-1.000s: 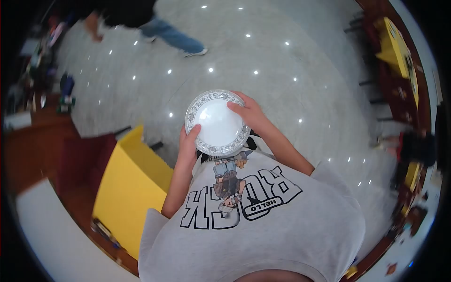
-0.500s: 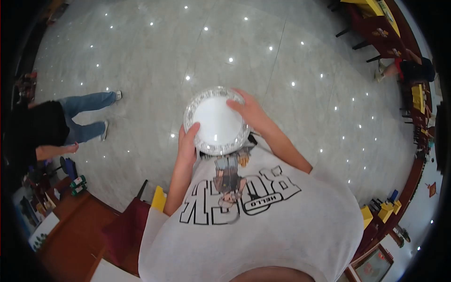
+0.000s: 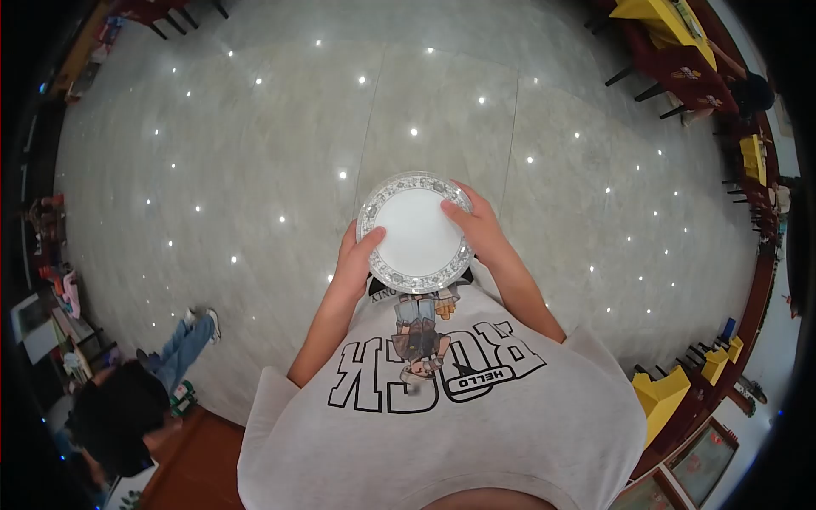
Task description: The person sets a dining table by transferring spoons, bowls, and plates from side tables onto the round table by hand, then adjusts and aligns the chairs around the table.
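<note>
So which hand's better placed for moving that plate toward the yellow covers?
Probably the right hand: it grips the plate on the side nearer the yellow covers; the left hand grips the opposite side.

Dark red chairs (image 3: 682, 75) stand on the glossy, pale grey floor (image 3: 280, 127).

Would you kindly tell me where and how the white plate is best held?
Hold the white plate by opposite sides of its patterned rim, left hand from the left, right hand from the right, thumbs on top; its round outline probably makes that steadiest.
</note>
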Motion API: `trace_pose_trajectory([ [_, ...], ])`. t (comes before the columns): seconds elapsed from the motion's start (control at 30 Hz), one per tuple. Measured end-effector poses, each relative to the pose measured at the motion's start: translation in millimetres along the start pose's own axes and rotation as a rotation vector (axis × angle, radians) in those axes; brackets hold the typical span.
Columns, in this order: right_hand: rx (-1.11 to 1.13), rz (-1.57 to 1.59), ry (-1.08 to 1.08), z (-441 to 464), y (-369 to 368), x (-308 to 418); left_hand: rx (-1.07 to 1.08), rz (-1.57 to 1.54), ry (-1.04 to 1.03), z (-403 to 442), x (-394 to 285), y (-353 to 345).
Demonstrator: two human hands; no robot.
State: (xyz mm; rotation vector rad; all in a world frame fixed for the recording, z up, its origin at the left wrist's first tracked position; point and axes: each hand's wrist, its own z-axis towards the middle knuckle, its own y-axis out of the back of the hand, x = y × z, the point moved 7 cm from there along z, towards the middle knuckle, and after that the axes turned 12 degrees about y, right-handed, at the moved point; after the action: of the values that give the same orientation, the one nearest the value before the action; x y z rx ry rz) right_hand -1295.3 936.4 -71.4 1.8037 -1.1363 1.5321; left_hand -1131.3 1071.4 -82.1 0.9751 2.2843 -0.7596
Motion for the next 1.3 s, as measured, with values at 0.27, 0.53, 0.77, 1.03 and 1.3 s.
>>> trace_pose_trajectory([
  [0.27, 0.058, 0.076, -0.011, 124.7, -26.9, 47.7, -0.052, -0.006, -0.039, 59.9, -113.8, 0.0],
  [0.53, 0.374, -0.073, -0.041, 250.7, -67.6, 58.6, -0.252, -0.284, -0.086, 112.8, -145.2, 20.3],
  [0.77, 0.411, -0.115, -0.066, 336.8, -121.0, 89.0, -0.287, -0.361, -0.068, 159.4, -219.8, 56.0],
  [1.03, 0.11, 0.07, 0.062, 489.2, -156.4, 137.4, -0.105, -0.034, -0.071, 302.2, -415.2, 94.4],
  [1.3, 0.041, -0.077, 0.014, 574.0, -163.8, 114.4, -0.06, -0.091, 0.037, 353.9, -458.5, 99.1],
])
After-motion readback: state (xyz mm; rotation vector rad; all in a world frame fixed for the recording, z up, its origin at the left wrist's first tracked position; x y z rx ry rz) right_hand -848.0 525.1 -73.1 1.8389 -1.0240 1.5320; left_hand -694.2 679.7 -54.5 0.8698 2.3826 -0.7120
